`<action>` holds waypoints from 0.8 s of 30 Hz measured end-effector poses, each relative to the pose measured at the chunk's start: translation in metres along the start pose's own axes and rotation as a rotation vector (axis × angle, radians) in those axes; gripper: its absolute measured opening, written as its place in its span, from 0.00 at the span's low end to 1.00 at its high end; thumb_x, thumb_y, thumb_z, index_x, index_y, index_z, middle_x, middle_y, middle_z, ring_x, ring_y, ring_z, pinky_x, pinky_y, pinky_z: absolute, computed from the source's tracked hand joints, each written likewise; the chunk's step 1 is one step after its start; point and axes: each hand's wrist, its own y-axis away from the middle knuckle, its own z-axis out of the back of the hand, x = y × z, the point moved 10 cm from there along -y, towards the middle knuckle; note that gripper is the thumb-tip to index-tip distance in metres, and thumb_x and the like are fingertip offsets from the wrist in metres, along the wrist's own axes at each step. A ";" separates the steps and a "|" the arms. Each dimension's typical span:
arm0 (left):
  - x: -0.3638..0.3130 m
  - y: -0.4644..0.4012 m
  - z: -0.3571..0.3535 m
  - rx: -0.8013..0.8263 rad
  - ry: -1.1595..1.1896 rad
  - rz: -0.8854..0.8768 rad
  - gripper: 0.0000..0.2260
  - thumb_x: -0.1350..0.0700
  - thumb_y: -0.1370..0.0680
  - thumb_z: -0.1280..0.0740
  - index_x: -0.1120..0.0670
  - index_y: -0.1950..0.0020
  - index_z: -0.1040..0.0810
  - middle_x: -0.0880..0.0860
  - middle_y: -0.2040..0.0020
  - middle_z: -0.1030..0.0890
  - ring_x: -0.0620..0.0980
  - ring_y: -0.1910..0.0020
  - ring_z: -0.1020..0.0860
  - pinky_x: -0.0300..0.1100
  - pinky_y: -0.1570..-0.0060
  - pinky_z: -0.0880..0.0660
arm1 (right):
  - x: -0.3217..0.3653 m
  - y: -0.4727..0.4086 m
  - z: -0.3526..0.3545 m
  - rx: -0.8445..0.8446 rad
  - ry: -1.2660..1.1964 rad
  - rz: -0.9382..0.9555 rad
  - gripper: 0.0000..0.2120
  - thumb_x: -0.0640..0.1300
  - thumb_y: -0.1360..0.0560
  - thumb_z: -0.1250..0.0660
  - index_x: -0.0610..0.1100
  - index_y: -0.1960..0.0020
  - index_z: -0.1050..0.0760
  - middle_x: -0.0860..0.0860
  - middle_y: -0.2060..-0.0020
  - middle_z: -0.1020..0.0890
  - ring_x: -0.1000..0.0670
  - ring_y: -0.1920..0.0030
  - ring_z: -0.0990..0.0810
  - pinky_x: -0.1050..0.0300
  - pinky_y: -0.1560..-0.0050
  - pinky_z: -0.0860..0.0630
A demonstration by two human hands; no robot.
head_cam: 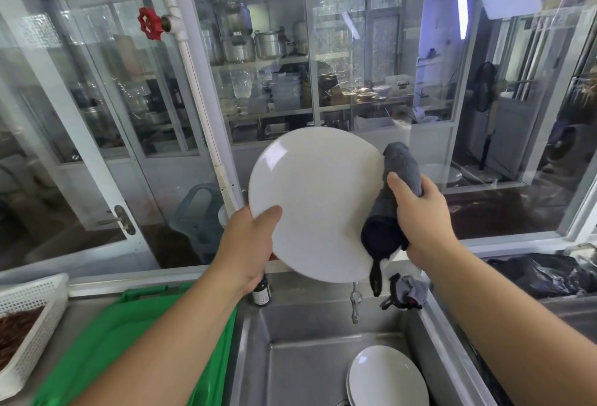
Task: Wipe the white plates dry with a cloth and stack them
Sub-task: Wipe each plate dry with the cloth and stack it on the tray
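I hold a large white plate point(318, 202) tilted up above the steel sink point(310, 354). My left hand point(250, 244) grips its lower left rim, thumb on the face. My right hand point(420, 215) grips a grey cloth point(399, 189) and presses it against the plate's right edge. The cloth wraps over that rim, and its dark end hangs below the hand. More white plates point(386, 376) lie stacked in the sink at the bottom, partly cut off by the frame.
A green tray point(135, 337) sits left of the sink, beside a white perforated basket point(35, 308). A tap point(355, 303), a small dark bottle point(261, 292) and a rag point(408, 291) line the sink's back edge. Black bags point(542, 273) lie right. Glass partitions stand behind.
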 end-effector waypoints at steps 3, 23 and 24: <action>0.001 0.012 -0.003 -0.137 0.028 -0.073 0.12 0.45 0.26 0.32 0.46 0.47 0.15 0.44 0.48 0.11 0.51 0.45 0.14 0.49 0.45 0.19 | -0.034 0.024 -0.011 -0.064 -0.198 -0.113 0.09 0.49 0.25 0.25 0.54 0.45 0.20 0.48 0.54 0.12 0.43 0.53 0.11 0.41 0.56 0.13; -0.009 0.008 0.021 0.103 0.050 0.237 0.10 0.57 0.15 0.36 0.56 0.36 0.20 0.58 0.47 0.11 0.55 0.53 0.11 0.57 0.42 0.19 | -0.007 0.017 -0.009 0.045 0.068 0.033 0.11 0.43 0.28 0.24 0.56 0.49 0.18 0.53 0.59 0.14 0.51 0.62 0.13 0.57 0.66 0.17; -0.009 0.008 0.023 0.086 0.047 0.231 0.10 0.59 0.15 0.36 0.57 0.36 0.20 0.58 0.48 0.11 0.55 0.55 0.11 0.55 0.42 0.19 | -0.005 0.017 -0.009 0.040 0.097 0.048 0.13 0.45 0.28 0.24 0.57 0.47 0.18 0.54 0.59 0.14 0.51 0.60 0.14 0.60 0.67 0.19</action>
